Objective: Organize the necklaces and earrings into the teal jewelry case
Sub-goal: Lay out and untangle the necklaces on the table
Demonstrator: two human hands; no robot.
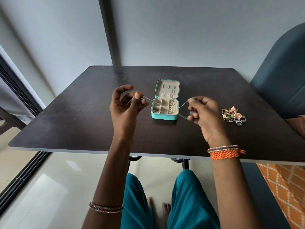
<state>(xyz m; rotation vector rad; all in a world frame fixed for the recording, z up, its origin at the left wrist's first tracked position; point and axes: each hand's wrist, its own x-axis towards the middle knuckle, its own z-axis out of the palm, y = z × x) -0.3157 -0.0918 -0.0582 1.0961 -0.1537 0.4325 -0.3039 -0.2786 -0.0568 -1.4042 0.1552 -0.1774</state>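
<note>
The teal jewelry case (165, 116) lies open in the middle of the dark table, its lid tilted back and its beige compartments showing; a little jewelry sits in the front left compartment. A thin silver necklace chain (182, 105) is stretched in the air above the case, between my two hands. My left hand (125, 106) pinches one end with thumb and fingertip, left of the case. My right hand (203, 113) grips the other end, right of the case. A heap of gold earrings (233, 115) lies on the table to the right of my right hand.
The dark table (82, 123) has its front edge close to my knees. A blue chair back (283, 76) stands at the right, with orange patterned cloth (287, 187) below it. A sliding door frame (19, 90) runs along the left.
</note>
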